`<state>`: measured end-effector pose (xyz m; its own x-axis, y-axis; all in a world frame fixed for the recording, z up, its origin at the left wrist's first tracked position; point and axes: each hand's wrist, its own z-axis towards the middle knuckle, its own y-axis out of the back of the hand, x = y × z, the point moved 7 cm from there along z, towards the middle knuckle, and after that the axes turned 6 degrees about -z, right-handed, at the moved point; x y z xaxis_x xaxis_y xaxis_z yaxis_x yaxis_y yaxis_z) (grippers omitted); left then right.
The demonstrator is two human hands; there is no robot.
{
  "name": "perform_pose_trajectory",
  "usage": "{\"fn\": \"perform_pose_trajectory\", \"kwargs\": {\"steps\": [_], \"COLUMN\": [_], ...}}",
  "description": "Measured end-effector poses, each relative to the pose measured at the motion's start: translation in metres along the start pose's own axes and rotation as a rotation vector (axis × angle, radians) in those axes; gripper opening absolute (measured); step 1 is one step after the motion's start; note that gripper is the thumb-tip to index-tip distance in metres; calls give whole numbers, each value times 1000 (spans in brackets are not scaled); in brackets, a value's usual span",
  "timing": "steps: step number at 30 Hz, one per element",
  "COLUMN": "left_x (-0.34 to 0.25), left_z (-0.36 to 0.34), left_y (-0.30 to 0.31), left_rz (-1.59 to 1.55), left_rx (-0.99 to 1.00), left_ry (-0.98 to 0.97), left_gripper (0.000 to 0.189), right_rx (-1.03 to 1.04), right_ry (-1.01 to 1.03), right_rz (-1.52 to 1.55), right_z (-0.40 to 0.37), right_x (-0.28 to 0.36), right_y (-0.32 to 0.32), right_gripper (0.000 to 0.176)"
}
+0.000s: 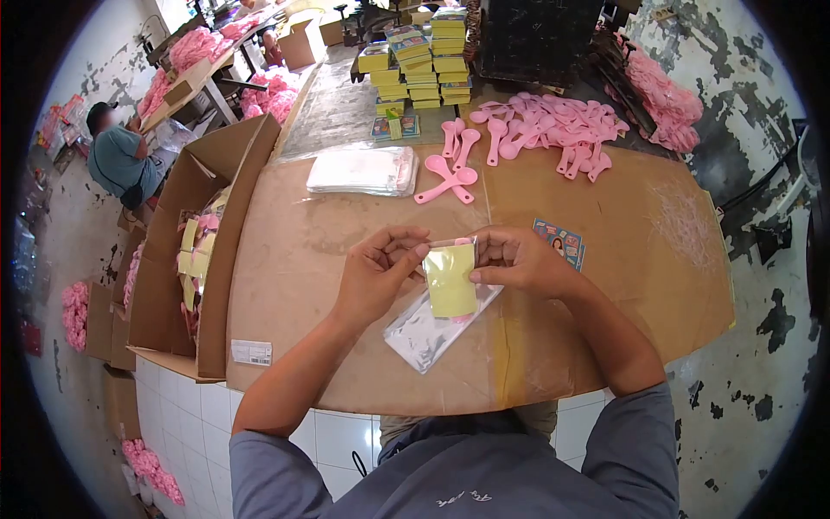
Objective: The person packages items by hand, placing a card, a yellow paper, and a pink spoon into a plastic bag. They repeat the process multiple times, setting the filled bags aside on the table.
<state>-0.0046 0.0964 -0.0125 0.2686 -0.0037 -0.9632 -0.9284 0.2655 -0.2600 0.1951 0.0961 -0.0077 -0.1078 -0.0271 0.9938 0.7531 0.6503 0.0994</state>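
Observation:
Between my two hands is a small clear plastic bag with a yellow card (451, 284) in it, upright above the table. Bits of pink, apparently a spoon, show at the card's top and bottom edges. My left hand (373, 270) pinches the bag's upper left corner with thumb and fingers. On the other side my right hand (524, 262) grips the right edge, thumb in front. Beneath them lie clear plastic bags (424, 339) on the cardboard-covered table (320, 259). A few printed cards (562, 239) rest beside my right hand, partly covered by it.
Pink spoons (553, 125) are heaped at the back, near a stack of clear bags (359, 171) and piles of yellow-edged cards (424, 65). A tall cardboard box (160, 259) with packed pieces stands at the left edge. Another person (125, 156) sits at far left.

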Motion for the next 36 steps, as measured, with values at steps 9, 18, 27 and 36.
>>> {"fn": "perform_pose_trajectory", "kwargs": {"steps": [9, 18, 27, 36], "left_x": [-6, -77, -7, -1], "left_z": [-1, 14, -2, -1], "left_y": [-6, 114, -6, -13], "left_rz": [35, -167, 1010, 915], "left_rx": [195, -453, 46, 78], "left_ry": [152, -496, -181, -93], "left_gripper": [33, 38, 28, 21], "right_rx": [-238, -544, -400, -478], "right_ry": [137, 70, -125, -253], "right_rz": [-43, -824, -898, -632], "right_z": [-2, -58, -93, -93], "right_x": [14, 33, -2, -20], "right_y": [22, 110, 137, 144], "right_gripper": [33, 32, 32, 22]}}
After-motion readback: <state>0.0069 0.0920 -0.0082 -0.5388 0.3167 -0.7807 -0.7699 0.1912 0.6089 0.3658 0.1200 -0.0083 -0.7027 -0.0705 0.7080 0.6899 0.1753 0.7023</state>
